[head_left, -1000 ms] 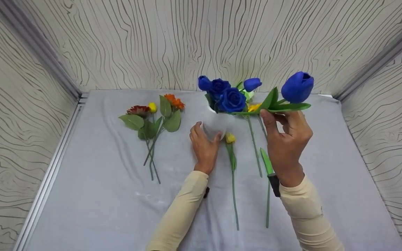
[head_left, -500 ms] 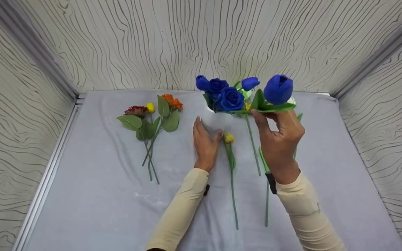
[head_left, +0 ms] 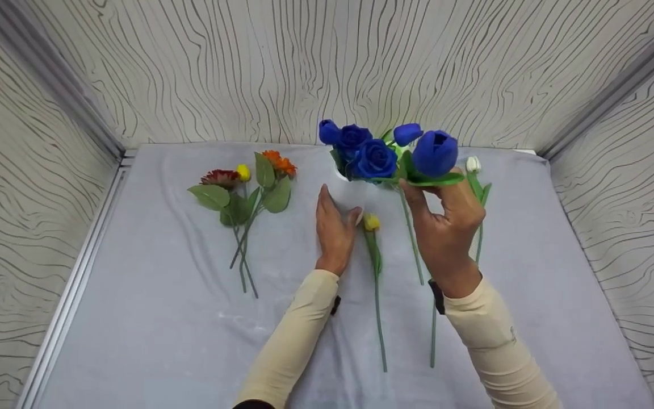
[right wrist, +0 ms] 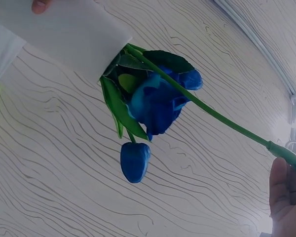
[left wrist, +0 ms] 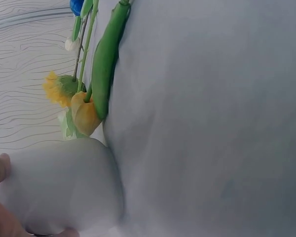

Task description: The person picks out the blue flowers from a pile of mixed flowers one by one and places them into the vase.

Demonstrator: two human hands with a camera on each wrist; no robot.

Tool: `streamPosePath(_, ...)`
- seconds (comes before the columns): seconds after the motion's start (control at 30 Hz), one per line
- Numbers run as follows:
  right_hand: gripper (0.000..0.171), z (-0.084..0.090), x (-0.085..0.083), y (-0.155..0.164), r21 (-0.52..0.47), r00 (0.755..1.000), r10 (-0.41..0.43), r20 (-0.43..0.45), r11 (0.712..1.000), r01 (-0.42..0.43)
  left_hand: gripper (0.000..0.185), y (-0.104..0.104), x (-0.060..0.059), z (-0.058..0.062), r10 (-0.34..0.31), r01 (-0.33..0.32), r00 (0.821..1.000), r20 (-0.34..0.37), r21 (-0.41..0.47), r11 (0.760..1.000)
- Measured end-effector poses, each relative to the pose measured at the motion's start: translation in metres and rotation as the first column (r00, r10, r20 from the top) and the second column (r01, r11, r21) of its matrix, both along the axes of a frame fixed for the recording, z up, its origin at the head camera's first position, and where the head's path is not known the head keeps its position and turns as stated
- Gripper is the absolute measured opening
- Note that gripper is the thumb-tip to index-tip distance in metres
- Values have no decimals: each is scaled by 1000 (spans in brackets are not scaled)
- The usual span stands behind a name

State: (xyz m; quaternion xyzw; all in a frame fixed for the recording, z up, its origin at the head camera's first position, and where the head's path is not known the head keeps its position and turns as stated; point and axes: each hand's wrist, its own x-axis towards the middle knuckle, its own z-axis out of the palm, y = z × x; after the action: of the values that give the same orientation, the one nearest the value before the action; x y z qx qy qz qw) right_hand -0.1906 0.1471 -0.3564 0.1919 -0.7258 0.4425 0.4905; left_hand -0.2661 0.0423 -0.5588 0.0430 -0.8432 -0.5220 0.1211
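A smooth white vase (head_left: 345,196) stands near the back of the table, holding blue roses (head_left: 375,158) and small blue tulips (head_left: 407,134). My left hand (head_left: 335,236) holds it from the front, fingers along one side and thumb on the other. To the right of the vase, my right hand (head_left: 449,233) pinches a large blue tulip (head_left: 435,153) just below its leaves. The tulip's green stem (right wrist: 212,111) runs at a slant to the vase's mouth in the right wrist view, its lower end hidden inside.
Red, yellow and orange flowers (head_left: 242,204) lie with crossed stems at the left. A yellow tulip (head_left: 372,221) lies just in front of the vase. A white tulip (head_left: 473,165) lies beyond my right hand, and another stem (head_left: 434,341) shows beside my right sleeve.
My right hand has moved left toward the vase with the large blue tulip, uncovering the white tulip. My left hand stays at the vase, its fingers straighter along the side.
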Motion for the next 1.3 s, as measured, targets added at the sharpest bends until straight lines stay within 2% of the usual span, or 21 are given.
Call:
streamPosePath(0.1,23,-2,-5,-1,21,1000,22,20,1000,-22,83,0,-1,1,0,0,1000,-4,-8,1000)
streamPosePath(0.33,23,-15,-21,-1,91,995,28,96,995,-37,80,-3,0,-1,-9,7,997,-72,-35,999)
streamPosePath(0.63,21,-34,-37,-4,133,988,33,150,990,-54,80,-3,0,-4,-13,9,997,-72,-65,998)
streamPosePath(0.87,20,-40,-43,-9,169,989,11,147,985,-36,79,-3,0,-5,-6,1,997,-75,-70,998)
streamPosePath(1.1,16,-54,-55,-12,259,987,14,161,964,-56,81,-2,-1,-5,7,-12,998,-59,-78,997)
streamPosePath(1.3,12,-66,-62,-14,285,988,-46,150,959,2,79,-1,-1,-4,7,-15,995,-95,-82,997)
